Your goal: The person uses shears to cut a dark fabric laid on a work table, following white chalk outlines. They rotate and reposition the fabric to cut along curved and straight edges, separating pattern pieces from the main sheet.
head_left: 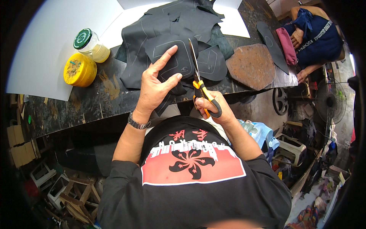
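Note:
My right hand [214, 108] grips scissors [198, 84] with yellow-and-black handles, their blades pointing away from me. The blades reach over the right edge of a black leather-like piece [173, 57] marked with a white outline. On that piece lies my left hand [155, 82], its index finger and thumb stretched wide apart; its other fingers are hidden. Right of the blades is another black piece [213, 63] with a drawn outline. More black sheet material [167, 23] is heaped behind, also with white lines.
A yellow tub [81, 70] and a green-lidded jar [97, 51] stand on the dark table [103, 99] at left. A brown board [251, 66] lies at right. Beyond it a person [316, 38] rests an arm near a pink pouch [286, 45]. Stools and a fan [329, 101] stand below.

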A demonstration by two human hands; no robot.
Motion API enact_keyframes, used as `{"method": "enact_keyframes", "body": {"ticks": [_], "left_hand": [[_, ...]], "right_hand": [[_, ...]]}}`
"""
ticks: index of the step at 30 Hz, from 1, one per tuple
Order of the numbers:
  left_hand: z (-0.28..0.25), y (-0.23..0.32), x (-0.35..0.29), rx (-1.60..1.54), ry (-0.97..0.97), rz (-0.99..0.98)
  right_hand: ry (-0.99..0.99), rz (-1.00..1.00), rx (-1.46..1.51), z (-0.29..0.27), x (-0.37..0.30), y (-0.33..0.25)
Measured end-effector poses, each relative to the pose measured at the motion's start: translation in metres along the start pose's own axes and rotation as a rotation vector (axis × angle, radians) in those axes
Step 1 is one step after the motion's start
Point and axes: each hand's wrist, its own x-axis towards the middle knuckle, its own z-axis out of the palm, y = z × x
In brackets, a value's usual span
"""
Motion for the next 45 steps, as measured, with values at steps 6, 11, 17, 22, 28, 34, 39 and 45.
{"method": "enact_keyframes", "body": {"ticks": [6, 11, 17, 22, 28, 34, 39, 45], "left_hand": [[-0.001, 0.001, 0.001, 0.002, -0.033, -0.018], [-0.002, 0.001, 0.001, 0.02, -0.034, -0.017], [0.003, -0.002, 0.001, -0.084, 0.047, -0.085], [0.008, -0.003, -0.002, -0.116, 0.064, -0.052], [0.008, -0.002, -0.005, 0.005, 0.073, 0.016], [0.006, -0.005, -0.004, -0.011, 0.068, 0.006], [0.006, -0.007, -0.004, 0.003, 0.059, 0.013], [0.008, -0.003, -0.008, 0.003, 0.007, -0.002]], "right_hand": [[0.018, -0.022, -0.042, 0.001, 0.0, 0.003], [0.019, -0.005, -0.086, 0.001, -0.002, 0.001], [-0.009, 0.015, -0.08, 0.003, -0.004, -0.003], [0.015, 0.03, -0.075, -0.001, 0.0, -0.014], [0.022, 0.009, -0.046, -0.001, 0.004, -0.011], [0.027, -0.02, -0.074, -0.001, 0.003, -0.005], [0.024, 0.006, -0.096, -0.001, 0.001, -0.008], [0.02, 0.016, -0.081, -0.002, 0.004, -0.016]]}}
